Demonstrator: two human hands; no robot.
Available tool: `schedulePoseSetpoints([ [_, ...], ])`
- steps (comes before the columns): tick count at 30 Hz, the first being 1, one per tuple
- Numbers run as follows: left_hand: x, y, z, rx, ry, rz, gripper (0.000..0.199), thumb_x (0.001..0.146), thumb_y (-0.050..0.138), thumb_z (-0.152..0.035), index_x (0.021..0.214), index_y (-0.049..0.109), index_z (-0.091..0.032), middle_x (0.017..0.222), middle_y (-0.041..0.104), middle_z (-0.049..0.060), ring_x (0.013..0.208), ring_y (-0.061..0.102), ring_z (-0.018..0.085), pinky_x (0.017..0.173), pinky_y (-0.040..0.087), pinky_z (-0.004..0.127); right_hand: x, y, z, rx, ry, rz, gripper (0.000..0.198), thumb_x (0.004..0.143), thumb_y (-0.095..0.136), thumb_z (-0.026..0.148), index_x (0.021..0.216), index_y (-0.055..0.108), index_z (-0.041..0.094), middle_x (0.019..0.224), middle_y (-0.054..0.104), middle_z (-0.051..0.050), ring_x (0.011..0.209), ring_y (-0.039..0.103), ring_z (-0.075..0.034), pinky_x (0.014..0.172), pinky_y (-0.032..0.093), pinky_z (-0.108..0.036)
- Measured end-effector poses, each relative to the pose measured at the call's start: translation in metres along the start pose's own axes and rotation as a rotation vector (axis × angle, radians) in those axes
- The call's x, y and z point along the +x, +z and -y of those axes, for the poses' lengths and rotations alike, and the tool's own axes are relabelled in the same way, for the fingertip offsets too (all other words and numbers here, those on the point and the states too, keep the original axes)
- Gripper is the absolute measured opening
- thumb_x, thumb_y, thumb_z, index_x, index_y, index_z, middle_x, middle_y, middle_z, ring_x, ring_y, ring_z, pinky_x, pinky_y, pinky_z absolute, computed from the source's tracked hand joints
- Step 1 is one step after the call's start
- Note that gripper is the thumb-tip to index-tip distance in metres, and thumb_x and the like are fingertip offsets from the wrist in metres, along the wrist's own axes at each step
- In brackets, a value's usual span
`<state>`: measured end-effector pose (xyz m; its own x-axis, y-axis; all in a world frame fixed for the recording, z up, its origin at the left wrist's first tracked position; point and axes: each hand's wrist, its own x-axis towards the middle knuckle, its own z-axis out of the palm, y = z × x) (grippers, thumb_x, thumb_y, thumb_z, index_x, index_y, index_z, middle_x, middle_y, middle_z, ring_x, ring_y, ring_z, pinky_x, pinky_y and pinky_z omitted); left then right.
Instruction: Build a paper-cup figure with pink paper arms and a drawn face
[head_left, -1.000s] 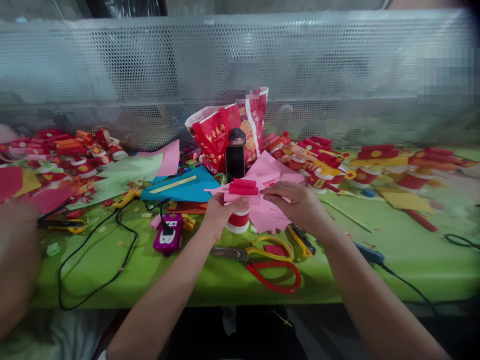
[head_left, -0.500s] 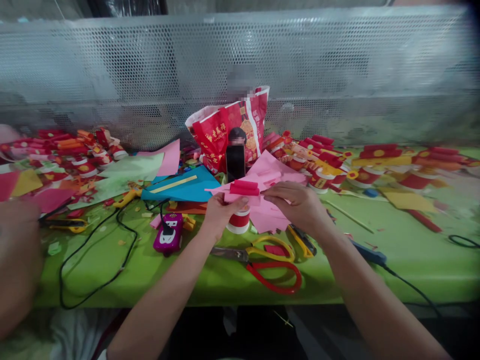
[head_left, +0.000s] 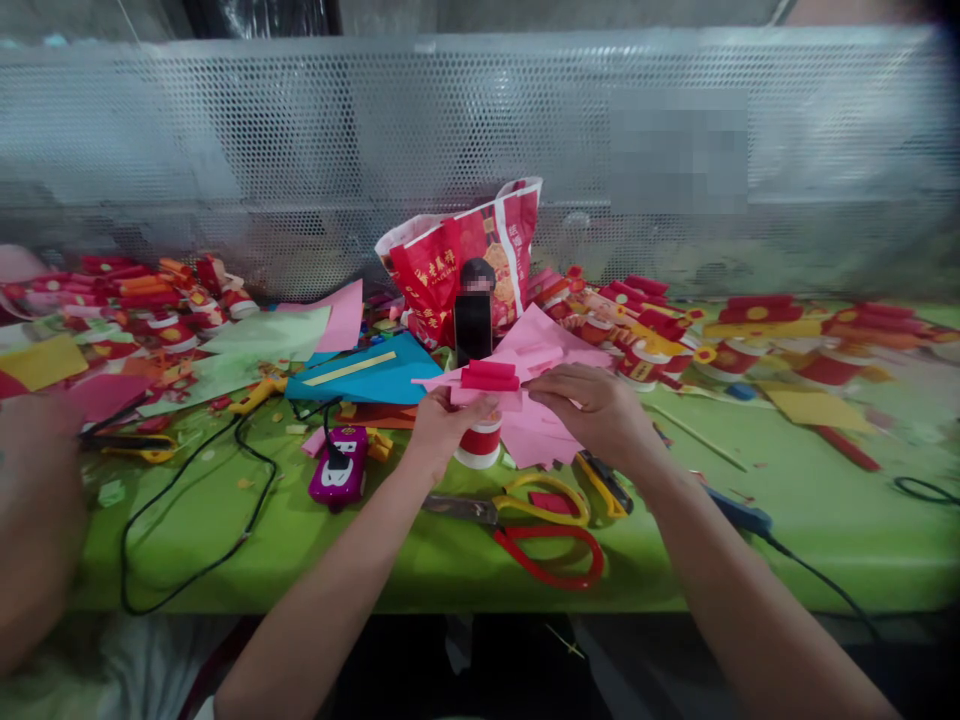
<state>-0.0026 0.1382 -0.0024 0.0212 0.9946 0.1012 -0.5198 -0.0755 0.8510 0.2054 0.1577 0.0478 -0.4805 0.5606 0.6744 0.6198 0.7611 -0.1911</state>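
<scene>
My left hand (head_left: 442, 432) is closed on a pink paper strip (head_left: 487, 400), its thumb lying along the front. Two red paper rolls (head_left: 490, 376) sit on top of that strip. Directly below stands a red and white paper cup (head_left: 480, 442); whether the strip is fixed to it I cannot tell. My right hand (head_left: 589, 400) is closed in a pinch at the strip's right end, the fingertips partly hidden. Behind both hands lie pink paper sheets (head_left: 551, 340). Large scissors (head_left: 499, 512) with one yellow and one red handle lie in front of the cup.
A red bag (head_left: 427, 270) stands behind a black upright device (head_left: 472, 328). Finished-looking paper cup crafts crowd the left (head_left: 176, 330) and right (head_left: 649, 355). A purple power socket (head_left: 339, 470), yellow glue gun (head_left: 259, 395) and cables lie left. Another person's blurred arm (head_left: 37, 520) enters at left.
Both my hands keep nearly the same hold on the pink strip. The whole view has shifted very slightly. The other person's arm at left moved a little.
</scene>
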Motion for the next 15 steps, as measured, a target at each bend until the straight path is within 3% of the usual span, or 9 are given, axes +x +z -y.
schedulePoseSetpoints([
  [10,-0.001,-0.003,0.0,-0.037,0.002,-0.007,0.051,0.053,0.099,-0.027,0.094,0.072,-0.017,0.09,0.08,0.004,0.076,0.074,0.019,0.081,0.058,0.036,-0.003,-0.005,0.003,0.007,0.074,-0.017,0.024,0.095,0.065,0.031,0.116,0.075,0.027,0.11,0.077,-0.005,0.097,0.072,-0.023,0.086,0.058,-0.039],
  [15,-0.001,-0.005,0.0,-0.019,0.007,-0.007,0.053,0.052,0.099,-0.027,0.095,0.069,-0.017,0.089,0.079,0.004,0.078,0.074,0.02,0.086,0.057,0.039,-0.011,-0.012,-0.003,-0.05,0.083,-0.032,0.037,0.095,0.065,0.035,0.131,0.068,0.03,0.125,0.072,-0.007,0.116,0.068,-0.029,0.098,0.057,-0.048],
])
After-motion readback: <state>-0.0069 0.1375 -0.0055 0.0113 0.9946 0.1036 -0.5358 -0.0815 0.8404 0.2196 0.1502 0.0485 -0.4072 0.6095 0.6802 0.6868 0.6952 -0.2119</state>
